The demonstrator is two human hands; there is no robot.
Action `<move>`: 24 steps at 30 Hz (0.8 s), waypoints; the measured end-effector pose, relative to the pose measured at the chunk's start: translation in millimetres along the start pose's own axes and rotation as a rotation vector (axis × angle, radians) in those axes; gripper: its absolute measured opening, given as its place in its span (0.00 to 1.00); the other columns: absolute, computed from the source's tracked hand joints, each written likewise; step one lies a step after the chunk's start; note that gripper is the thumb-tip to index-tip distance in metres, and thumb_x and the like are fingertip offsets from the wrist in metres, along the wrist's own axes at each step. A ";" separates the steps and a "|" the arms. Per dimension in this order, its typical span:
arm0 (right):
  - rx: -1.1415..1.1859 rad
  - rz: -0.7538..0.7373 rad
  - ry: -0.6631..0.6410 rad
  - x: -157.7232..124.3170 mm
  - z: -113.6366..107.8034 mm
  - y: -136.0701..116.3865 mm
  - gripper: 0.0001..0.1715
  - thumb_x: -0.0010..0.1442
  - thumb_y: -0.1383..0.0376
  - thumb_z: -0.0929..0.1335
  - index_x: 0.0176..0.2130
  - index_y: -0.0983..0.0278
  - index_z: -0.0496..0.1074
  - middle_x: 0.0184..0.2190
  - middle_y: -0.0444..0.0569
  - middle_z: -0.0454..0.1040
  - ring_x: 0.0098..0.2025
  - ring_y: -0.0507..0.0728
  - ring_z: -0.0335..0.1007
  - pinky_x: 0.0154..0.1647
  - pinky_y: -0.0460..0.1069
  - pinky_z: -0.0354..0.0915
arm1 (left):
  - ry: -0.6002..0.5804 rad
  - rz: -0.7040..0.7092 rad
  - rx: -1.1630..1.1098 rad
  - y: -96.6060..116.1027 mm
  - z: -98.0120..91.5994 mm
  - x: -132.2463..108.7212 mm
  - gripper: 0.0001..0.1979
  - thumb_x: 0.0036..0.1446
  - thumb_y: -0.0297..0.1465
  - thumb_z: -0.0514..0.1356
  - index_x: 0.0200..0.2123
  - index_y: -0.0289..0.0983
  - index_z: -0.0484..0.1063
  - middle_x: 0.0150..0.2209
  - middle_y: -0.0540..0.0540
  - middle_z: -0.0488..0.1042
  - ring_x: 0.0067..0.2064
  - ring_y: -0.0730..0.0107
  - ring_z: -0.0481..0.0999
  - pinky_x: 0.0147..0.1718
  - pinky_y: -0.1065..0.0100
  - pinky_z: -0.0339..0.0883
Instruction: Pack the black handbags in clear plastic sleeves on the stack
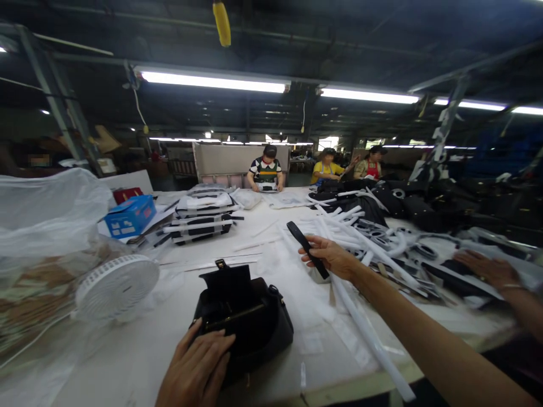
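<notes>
A black handbag [267, 325] stands on the white table in front of me, its flap [227, 288] raised and its top open. My left hand [199, 362] lies on the bag's near left edge, fingers stretched out over the rim. To the right of the bag and farther off, my right hand [328, 255] holds a black strap [303, 240] between thumb and fingers, raised above the table. The strap is apart from the bag.
A white fan [116, 285], a blue box [130, 216] and wrapped bags [203, 212] stand left. White tubes [373, 249] are piled right. Another person's hand [487, 268] rests on dark pieces at right. Several people sit beyond the table [271, 226].
</notes>
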State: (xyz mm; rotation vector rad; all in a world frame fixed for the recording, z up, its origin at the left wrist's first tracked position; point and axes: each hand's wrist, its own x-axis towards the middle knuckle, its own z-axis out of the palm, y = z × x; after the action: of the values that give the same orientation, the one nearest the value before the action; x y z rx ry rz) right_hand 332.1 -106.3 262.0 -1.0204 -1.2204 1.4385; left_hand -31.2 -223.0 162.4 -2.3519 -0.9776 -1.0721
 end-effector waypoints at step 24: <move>-0.062 0.263 -0.235 -181.7 43.9 122.0 0.19 0.51 0.53 0.75 0.39 0.63 0.80 0.35 0.51 0.79 0.37 0.58 0.75 0.44 0.52 0.68 | 0.050 -1.117 -1.996 109.9 19.2 57.9 0.34 0.54 0.30 0.65 0.62 0.33 0.59 0.51 0.32 0.76 0.54 0.52 0.74 0.56 0.57 0.62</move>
State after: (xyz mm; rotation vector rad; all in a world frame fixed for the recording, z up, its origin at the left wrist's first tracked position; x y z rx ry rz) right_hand 306.9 -298.1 150.7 -1.1090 -1.3428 1.7740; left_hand 85.2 -262.2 189.1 -2.4302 -1.5232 -3.8895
